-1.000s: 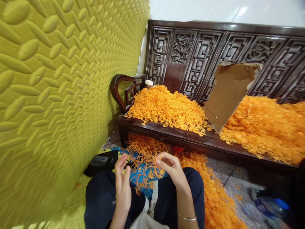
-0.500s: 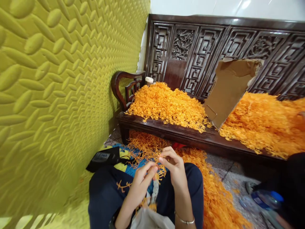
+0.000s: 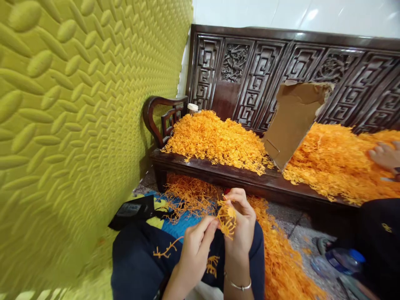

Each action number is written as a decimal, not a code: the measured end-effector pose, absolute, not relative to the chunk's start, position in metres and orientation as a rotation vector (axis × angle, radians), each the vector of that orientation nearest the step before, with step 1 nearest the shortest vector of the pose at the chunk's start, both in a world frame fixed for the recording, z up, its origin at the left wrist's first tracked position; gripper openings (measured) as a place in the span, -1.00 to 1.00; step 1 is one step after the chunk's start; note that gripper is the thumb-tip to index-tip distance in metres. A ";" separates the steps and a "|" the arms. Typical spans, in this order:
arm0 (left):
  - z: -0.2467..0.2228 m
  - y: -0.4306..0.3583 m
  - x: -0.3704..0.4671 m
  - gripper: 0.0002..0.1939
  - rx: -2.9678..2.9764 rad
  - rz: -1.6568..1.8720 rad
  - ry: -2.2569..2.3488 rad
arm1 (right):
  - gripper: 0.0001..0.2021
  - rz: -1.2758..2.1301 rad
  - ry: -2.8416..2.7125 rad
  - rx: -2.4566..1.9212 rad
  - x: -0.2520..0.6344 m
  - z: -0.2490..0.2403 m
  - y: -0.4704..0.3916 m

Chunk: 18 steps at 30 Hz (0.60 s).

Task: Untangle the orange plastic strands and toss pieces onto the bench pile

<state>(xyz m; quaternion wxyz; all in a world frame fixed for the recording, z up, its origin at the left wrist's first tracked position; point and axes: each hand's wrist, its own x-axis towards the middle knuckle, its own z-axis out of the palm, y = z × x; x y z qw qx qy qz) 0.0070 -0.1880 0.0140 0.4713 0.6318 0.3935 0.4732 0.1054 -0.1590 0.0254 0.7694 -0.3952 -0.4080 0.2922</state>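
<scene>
Head view: left hand [image 3: 196, 246] and right hand [image 3: 241, 223] pinch one orange cluster [image 3: 228, 218], long axis near upright, frayed end seemingly down; counter [image 3: 218, 168] carries two orange heaps [image 3: 215, 137].

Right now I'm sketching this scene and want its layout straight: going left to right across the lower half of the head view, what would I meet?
Yellow matting, black item, left hand, orange cluster, right hand, lower orange heap, bottle.
</scene>
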 end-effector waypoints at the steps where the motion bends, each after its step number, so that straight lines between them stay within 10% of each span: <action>1: 0.015 -0.191 0.006 -0.71 1.531 1.164 0.964 | -0.96 0.600 -0.882 -0.844 0.109 0.030 -0.158; 10: -0.061 -0.200 -0.041 -0.55 0.950 1.124 1.102 | -0.93 -0.332 -0.666 -0.698 0.259 0.118 -0.091; 18: -0.039 -0.151 -0.043 -0.61 0.500 1.433 1.046 | -0.78 0.179 -0.965 -1.103 0.259 0.101 0.056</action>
